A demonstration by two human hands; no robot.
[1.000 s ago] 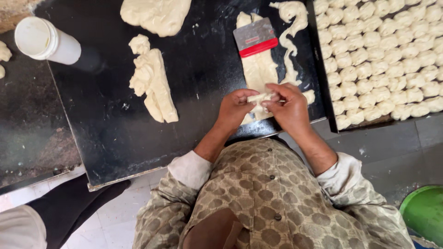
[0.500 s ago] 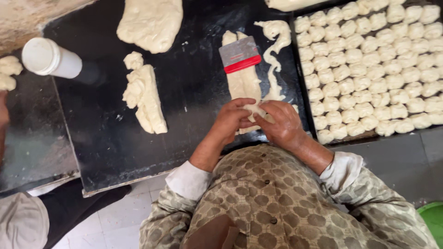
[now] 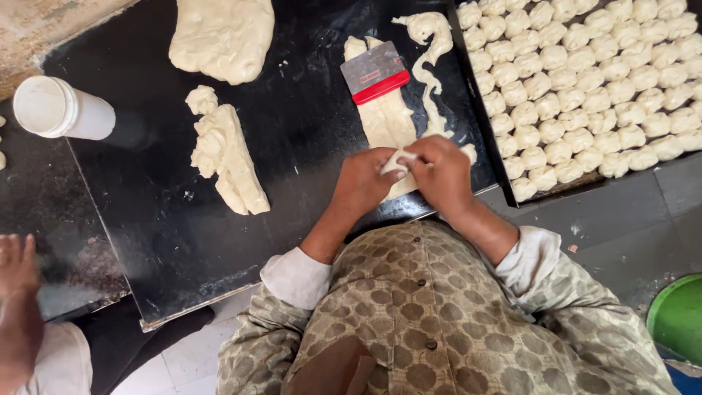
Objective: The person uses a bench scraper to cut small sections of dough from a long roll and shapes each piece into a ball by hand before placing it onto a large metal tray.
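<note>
Nearest the camera, the person's patterned tunic fills the lower frame, its rolled pale cuffs hiding the forearms above the wrists. Just beyond, the left hand (image 3: 363, 183) and right hand (image 3: 441, 174) meet over the near edge of the black work slab (image 3: 146, 219), their fingertips pinched together on a small dough piece (image 3: 395, 162). Most of that piece is covered by the fingers, so its shape cannot be made out. It sits at the near end of a long dough strip (image 3: 387, 121), whose lower part is hidden under the hands. A scraper (image 3: 374, 72), grey with a red edge, lies on the strip farther out, and a thin ragged dough ribbon (image 3: 431, 66) runs beside it. To the left lies a lumpy dough log (image 3: 223, 150), with a white cup (image 3: 62, 108) on its side near the slab's edge. At the far edge a large dough mass (image 3: 223, 36) is cut off by the frame. On the right, a tray (image 3: 491, 139) holds rows of dough balls (image 3: 585, 80), partly out of view. Another person's hand (image 3: 18, 292) shows at the lower left.
</note>
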